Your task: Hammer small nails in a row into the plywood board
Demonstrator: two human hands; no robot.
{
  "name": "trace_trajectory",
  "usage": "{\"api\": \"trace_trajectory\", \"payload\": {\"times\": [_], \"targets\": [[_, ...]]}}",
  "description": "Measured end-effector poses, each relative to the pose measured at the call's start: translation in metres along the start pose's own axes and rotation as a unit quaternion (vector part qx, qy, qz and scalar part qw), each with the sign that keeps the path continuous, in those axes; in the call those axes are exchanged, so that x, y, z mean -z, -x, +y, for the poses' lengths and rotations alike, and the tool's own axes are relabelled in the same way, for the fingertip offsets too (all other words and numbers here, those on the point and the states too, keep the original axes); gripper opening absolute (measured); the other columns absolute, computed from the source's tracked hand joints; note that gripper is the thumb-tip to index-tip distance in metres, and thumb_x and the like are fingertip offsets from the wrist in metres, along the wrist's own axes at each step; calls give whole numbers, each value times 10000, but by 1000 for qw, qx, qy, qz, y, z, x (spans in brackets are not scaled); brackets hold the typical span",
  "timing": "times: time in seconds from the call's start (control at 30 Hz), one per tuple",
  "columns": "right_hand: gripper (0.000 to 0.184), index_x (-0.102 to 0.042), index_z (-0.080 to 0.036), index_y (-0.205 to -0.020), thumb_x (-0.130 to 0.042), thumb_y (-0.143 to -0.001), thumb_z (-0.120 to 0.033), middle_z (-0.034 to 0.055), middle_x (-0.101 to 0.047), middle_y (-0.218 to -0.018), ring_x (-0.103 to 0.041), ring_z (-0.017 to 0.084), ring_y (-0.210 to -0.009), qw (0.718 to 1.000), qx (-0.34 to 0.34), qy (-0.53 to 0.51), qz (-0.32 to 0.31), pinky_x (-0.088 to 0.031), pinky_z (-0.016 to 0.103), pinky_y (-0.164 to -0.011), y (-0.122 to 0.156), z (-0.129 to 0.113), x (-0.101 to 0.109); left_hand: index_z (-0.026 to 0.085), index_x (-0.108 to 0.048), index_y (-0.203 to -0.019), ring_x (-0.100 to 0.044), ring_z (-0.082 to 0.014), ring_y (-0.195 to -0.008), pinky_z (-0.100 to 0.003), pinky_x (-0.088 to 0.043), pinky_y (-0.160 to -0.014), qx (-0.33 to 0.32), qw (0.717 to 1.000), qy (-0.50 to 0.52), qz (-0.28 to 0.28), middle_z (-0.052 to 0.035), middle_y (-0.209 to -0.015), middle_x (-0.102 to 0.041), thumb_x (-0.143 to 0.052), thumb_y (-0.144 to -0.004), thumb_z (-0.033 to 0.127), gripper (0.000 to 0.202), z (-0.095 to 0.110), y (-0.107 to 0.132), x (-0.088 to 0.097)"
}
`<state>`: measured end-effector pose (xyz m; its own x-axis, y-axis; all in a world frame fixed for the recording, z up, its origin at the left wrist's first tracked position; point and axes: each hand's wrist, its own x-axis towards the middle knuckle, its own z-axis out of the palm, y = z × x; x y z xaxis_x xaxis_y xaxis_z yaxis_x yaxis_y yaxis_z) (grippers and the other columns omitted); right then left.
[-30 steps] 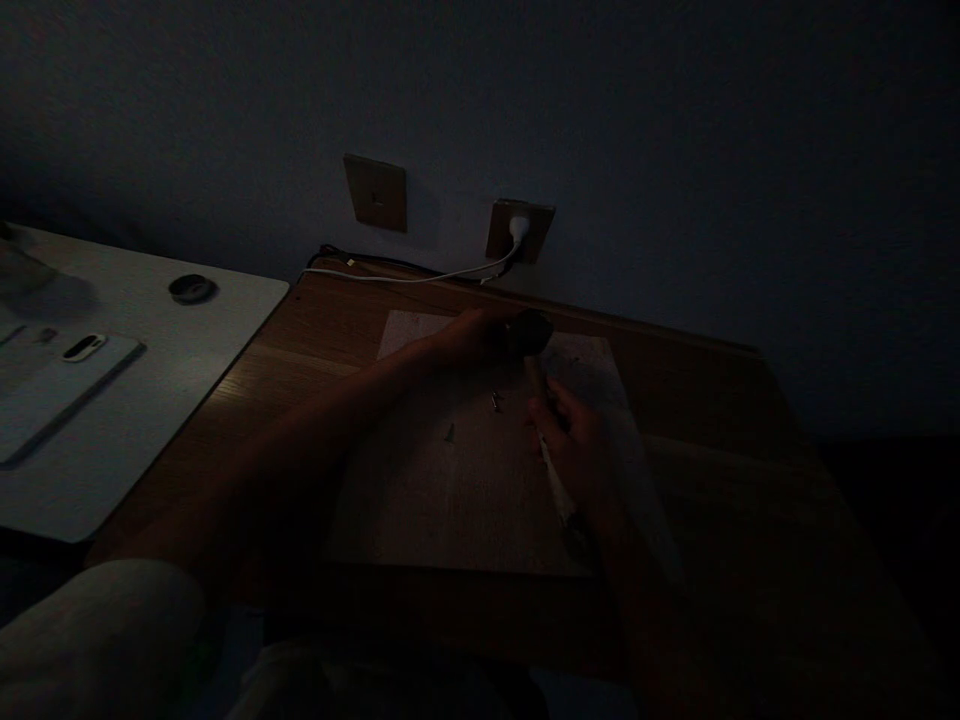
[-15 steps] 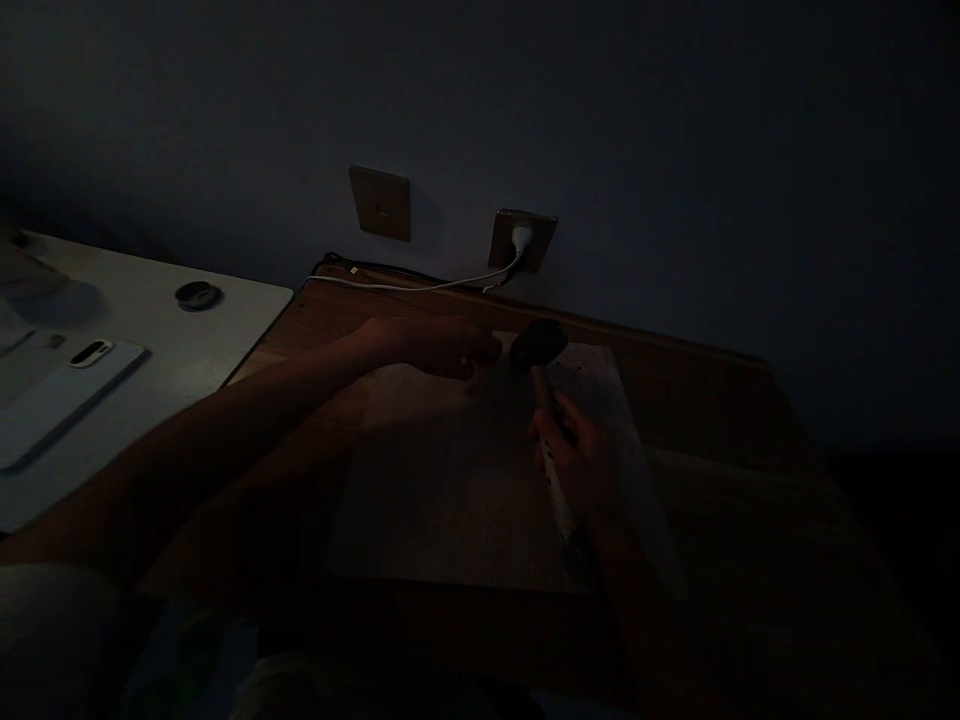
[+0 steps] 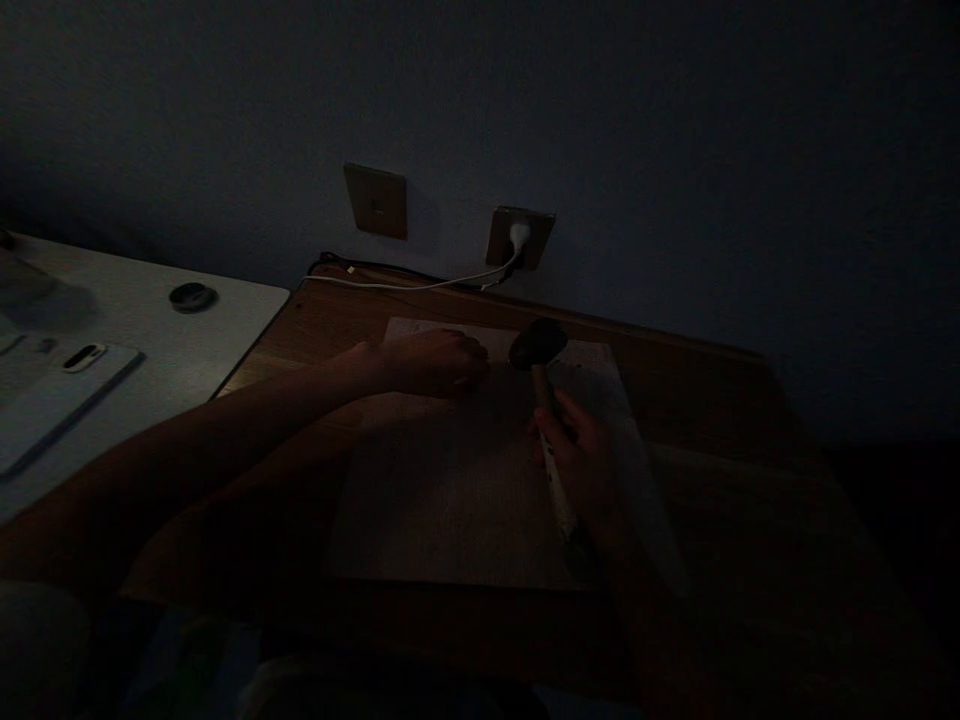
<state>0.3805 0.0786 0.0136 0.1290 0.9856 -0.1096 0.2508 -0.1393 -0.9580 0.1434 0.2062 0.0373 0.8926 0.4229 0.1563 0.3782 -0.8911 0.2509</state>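
In the dim head view, my right hand (image 3: 585,455) is wrapped round the handle of a hammer (image 3: 555,470). Its dark, blunt head (image 3: 538,344) points away from me, over the far part of a pale flat board (image 3: 450,500). My left hand (image 3: 439,362) is over the board's far left part, a little to the left of the hammer head and apart from it. Its fingers are curled closed, and the shade hides whatever may be between them. A few small dark marks (image 3: 577,366) show on the board right of the hammer head.
The board lies on a brown wooden table (image 3: 720,480) against a wall. A white cable (image 3: 420,287) runs along the back to a plug (image 3: 519,236) in a socket. On the white table at left are a phone (image 3: 67,400) and a dark round object (image 3: 191,296).
My left hand has moved slightly left and nearer to me, away from the hammer head. My right hand and the hammer have hardly moved.
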Motion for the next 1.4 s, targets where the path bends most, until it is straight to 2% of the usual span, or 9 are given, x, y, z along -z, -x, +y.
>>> {"api": "trace_trajectory", "payload": {"times": [0.07, 0.1, 0.2, 0.33, 0.43, 0.77, 1.0, 1.23, 1.4], "targets": [[554, -693, -189, -1201, -705, -843, -613, -35, -645, -718, -521, 113, -450, 1000, -8, -5, 6, -412, 249, -384, 0, -1, 0, 187, -746, -931, -678, -152, -756, -250, -481, -697, 51, 996, 64, 34, -45, -891, -772, -673, -856, 118, 125, -8, -3, -6], [578, -689, -183, -1209, -710, -830, -620, -38, -639, -710, -518, 113, -445, 1000, -13, -7, 10, -414, 250, -382, 0, -1, 1, 183, -751, -1028, -680, -143, -744, -238, -482, -687, 85, 989, 100, 61, -40, -904, -783, -663, -847, 111, 214, -12, -5, -10], [572, -694, -177, -1166, -711, -817, -631, -34, -640, -702, -519, 113, -442, 1000, -14, -7, 15, -413, 248, -380, -1, -3, 1, 167, -743, -1201, -714, -142, -791, -229, -510, -728, 160, 963, 166, 140, -45, -971, -810, -627, -840, 96, 386, -22, -15, -23], [527, -700, -183, -1119, -707, -830, -624, -25, -649, -699, -541, 119, -461, 1000, -12, 0, 12, -425, 248, -395, -1, -3, 2, 163, -800, -1045, -747, -168, -884, -258, -533, -807, 161, 960, 164, 162, -60, -999, -821, -600, -873, 108, 270, -25, -22, -35], [551, -703, -182, -1159, -713, -830, -623, -20, -659, -701, -537, 120, -452, 1000, -19, 12, 21, -419, 251, -394, -1, -3, 3, 154, -798, -1027, -746, -169, -860, -259, -534, -794, 176, 952, 174, 179, -58, -972, -819, -627, -857, 118, 244, -24, -21, -38], [529, -707, -199, -1170, -726, -836, -609, -24, -654, -689, -531, 122, -446, 999, -17, 6, 28, -417, 254, -387, 0, -4, 4, 155, -786, -998, -739, -169, -855, -264, -536, -782, 157, 950, 196, 183, -56, -961, -811, -621, -835, 94, 239, -25, -19, -40], [438, -680, -209, -971, -737, -822, -617, -32, -613, -644, -512, 118, -449, 1000, -8, 13, 24, -403, 249, -377, 0, -7, 4, 164, -789, -1059, -728, -170, -840, -261, -518, -752, 154, 959, 177, 160, -67, -1003, -808, -625, -826, 69, 300, -22, -16, -39], [539, -702, -198, -1137, -758, -809, -622, -25, -658, -689, -532, 124, -454, 999, -24, 5, 29, -410, 253, -384, 2, -7, 2, 180, -783, -1044, -714, -170, -812, -256, -511, -744, 172, 961, 157, 146, -53, -960, -798, -637, -824, 87, 280, -19, -16, -37], [529, -717, -189, -1147, -751, -830, -611, -23, -661, -683, -535, 120, -451, 1000, -9, 5, 9, -405, 253, -394, 1, -6, 1, 158, -792, -1007, -713, -169, -800, -258, -523, -759, 172, 956, 180, 155, -59, -921, -793, -632, -825, 72, 257, -20, -20, -37]]}}
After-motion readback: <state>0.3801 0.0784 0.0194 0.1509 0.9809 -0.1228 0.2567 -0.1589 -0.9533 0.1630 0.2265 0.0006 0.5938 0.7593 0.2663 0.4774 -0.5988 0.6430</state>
